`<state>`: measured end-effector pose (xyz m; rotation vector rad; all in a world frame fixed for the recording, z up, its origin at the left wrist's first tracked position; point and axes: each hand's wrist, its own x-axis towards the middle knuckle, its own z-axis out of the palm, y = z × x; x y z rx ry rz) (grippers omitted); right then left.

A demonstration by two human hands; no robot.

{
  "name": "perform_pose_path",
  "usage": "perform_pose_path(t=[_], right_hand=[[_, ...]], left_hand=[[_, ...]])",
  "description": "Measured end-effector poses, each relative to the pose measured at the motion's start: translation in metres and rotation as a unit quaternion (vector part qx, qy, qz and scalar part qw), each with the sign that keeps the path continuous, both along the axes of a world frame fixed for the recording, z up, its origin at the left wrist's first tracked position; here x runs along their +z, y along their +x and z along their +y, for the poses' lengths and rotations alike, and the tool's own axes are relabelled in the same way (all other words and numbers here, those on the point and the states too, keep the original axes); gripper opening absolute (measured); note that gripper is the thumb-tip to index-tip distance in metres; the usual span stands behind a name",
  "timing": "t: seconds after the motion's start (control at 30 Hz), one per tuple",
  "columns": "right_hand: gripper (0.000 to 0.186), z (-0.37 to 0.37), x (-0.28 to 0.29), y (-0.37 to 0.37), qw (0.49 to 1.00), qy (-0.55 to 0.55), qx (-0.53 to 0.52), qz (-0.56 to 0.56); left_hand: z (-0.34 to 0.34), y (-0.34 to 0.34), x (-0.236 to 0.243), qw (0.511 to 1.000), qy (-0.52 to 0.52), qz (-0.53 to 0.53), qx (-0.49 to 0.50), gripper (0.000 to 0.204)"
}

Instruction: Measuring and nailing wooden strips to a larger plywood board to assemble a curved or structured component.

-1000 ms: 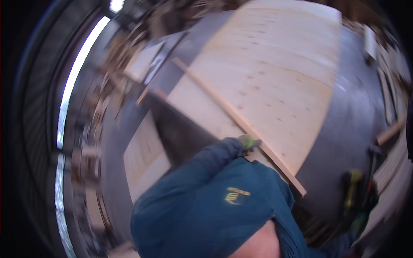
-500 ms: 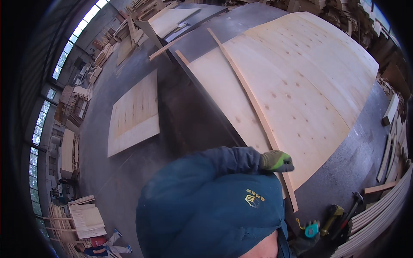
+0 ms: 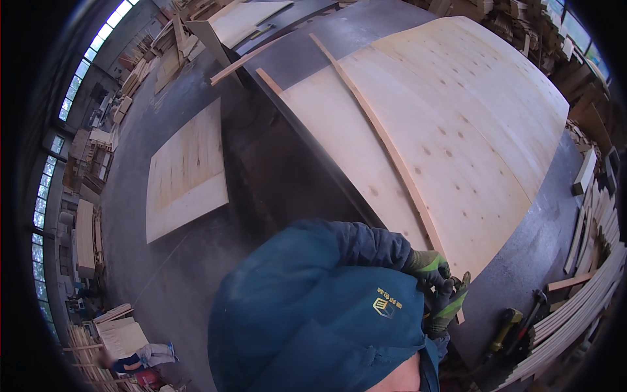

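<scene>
My left hand, in a green-and-dark glove, is curled beside the lower end of a long timber batten lying on large pale plywood sheets. My right hand, similarly gloved, is just below it at the batten's end, close to the left hand's fingers. Both hands look closed; anything between their fingers is hidden. A yellow-and-black tool and a red-handled tool lie to the right.
A separate plywood board lies to the left. More sheets stand at the back, timber strips are piled along the right, and windows line the left wall. A person in dark top and grey trousers is at the lower left among timber.
My left hand has moved down along the batten. My right hand has risen from the lower edge to meet it. The teal tape measure seen earlier in it no longer shows.
</scene>
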<state>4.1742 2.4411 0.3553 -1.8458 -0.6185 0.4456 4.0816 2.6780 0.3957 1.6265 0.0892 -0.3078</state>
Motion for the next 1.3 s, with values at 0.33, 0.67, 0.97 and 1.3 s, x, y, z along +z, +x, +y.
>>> perform_pose_path(t=[0.33,0.67,0.97,1.3], right_hand=[[0.084,0.078,0.079,-0.037,0.956,-0.064,0.136,0.253],[0.023,-0.059,0.135,-0.002,0.878,-0.371,0.096,0.287],[0.026,0.146,0.082,-0.001,0.895,-0.302,0.194,0.265],[0.030,0.629,0.015,-0.041,0.897,-0.291,0.214,0.253]], left_hand=[[0.190,-0.066,-0.005,0.921,-0.310,0.056,0.232,0.053],[0.688,-0.358,-0.031,0.644,-0.236,-0.126,0.717,0.012],[0.809,-0.409,-0.117,0.460,-0.053,0.081,0.882,0.087],[0.736,-0.218,-0.205,0.691,0.577,0.046,0.433,0.072]])
